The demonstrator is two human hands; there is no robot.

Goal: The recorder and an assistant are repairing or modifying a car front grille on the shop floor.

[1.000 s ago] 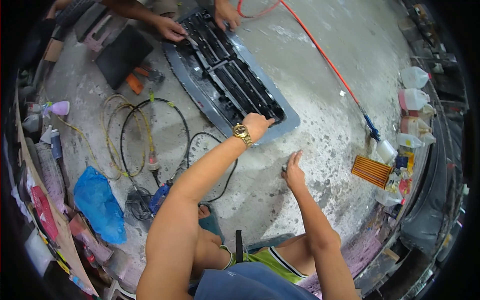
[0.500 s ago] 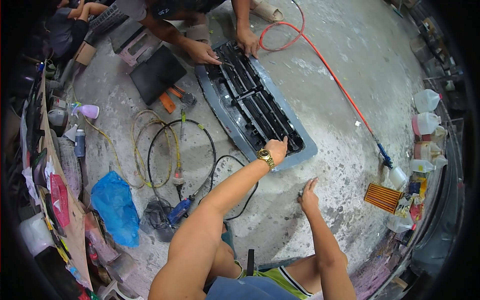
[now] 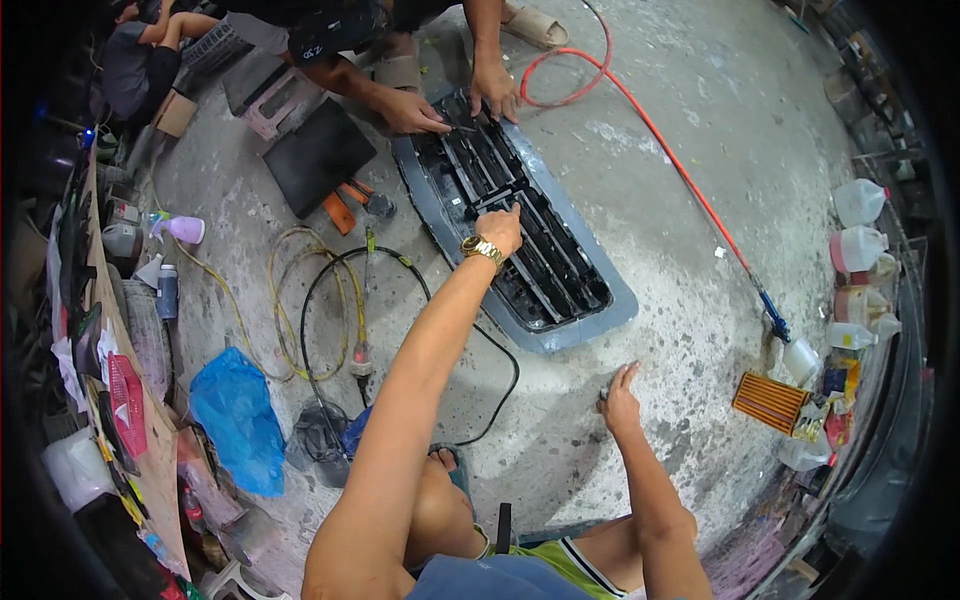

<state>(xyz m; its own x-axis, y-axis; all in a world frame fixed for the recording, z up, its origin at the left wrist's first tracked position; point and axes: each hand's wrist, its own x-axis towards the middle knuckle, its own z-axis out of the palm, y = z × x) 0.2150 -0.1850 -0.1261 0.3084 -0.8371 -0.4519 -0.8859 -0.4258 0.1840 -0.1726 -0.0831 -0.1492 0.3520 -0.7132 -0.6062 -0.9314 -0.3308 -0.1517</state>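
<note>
Four bare hands work at or near one long black slatted plastic grille (image 3: 550,255) with a broad matte-grey rim, which lies on the stained grey concrete floor (image 3: 680,380) toward twelve o'clock from the seated person. The person's left hand (image 3: 498,230) is over the grille's middle, index finger stretched toward the crosspiece, the other fingers seemingly curled; whether the fingertip presses or only points, I cannot tell. The right hand (image 3: 621,402) hangs off the grille at five o'clock, fingers extended close together; a small dark shape shows by the thumb, but whether it is pinched is unclear. At the grille's eleven o'clock, a co-worker's tool hand (image 3: 412,112) pinches a thin, slender tool (image 3: 460,127); at twelve, the co-worker's other hand (image 3: 494,90) rests on the rim.

To do this well, I would keep the index finger light on the narrow slats, hold it clear of the tool's tip, and let the twelve o'clock hand brace the solid rim, so the piece neither flexes nor slides.
</note>
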